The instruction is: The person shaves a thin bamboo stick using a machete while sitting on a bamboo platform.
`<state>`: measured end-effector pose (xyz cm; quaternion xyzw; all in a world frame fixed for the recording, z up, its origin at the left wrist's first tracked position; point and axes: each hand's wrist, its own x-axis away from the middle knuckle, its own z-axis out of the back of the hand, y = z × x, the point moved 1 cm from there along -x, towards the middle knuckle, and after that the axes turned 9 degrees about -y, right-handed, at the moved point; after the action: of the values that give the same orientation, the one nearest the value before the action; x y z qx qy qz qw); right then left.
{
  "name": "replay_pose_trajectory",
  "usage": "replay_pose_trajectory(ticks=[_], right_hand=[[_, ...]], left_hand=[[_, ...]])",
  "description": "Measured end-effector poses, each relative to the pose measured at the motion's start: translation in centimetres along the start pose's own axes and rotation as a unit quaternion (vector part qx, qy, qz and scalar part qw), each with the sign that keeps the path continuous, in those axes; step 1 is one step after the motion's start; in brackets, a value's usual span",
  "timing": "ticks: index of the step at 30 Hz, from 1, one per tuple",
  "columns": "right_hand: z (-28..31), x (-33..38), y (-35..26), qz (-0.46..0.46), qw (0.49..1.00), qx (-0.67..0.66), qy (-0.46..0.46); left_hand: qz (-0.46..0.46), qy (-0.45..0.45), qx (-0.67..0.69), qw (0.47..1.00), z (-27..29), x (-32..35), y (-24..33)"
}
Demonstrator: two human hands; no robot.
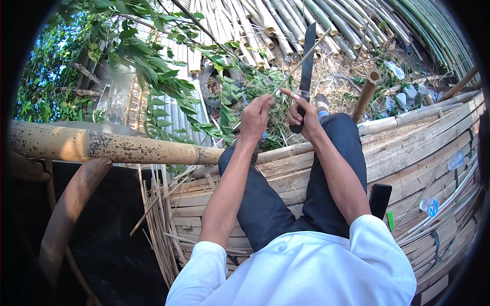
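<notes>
In front of my knees, my left hand (254, 118) is closed around the lower end of a thin bamboo strip (289, 76), which slants up to the right. My right hand (304, 116) grips the dark handle of a machete (308, 61). Its long dark blade points up and away, crossing the strip. The index finger of my right hand reaches left toward the strip, close to my left fingertips. Whether the blade touches the strip, I cannot tell.
I sit on a bamboo slat platform (403, 153). A thick bamboo pole (117, 146) runs along the left. Beside my right hip lie a black phone (380, 200) and a green object (390, 221). Leafy branches (163, 81), a tyre (212, 86) and stacked bamboo poles (291, 25) lie beyond.
</notes>
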<state>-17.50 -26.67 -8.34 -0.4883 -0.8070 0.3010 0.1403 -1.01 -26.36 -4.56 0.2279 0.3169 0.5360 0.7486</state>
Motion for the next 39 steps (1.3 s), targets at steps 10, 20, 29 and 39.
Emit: replay_pose_trajectory(ticks=[10, 20, 29, 39], right_hand=[[1.4, -0.5, 1.2, 0.102, 0.976, 0.096, 0.170], [-1.5, 1.5, 7.4, 0.036, 0.667, 0.732, -0.134], [-0.7, 0.3, 7.1, -0.149, 0.674, 0.723, 0.000], [-0.4, 0.6, 9.0, -0.148, 0.602, 0.775, -0.124]], left_hand=[[0.162, 0.082, -0.060, 0.981, 4.4, 2.0, 2.0], [0.320, 0.083, 0.026, 0.943, 2.9, 14.3, -0.2], [0.344, 0.108, 0.074, 0.930, 2.0, 20.3, 0.0], [0.361, 0.080, 0.151, 0.917, 1.6, 19.2, -1.2]])
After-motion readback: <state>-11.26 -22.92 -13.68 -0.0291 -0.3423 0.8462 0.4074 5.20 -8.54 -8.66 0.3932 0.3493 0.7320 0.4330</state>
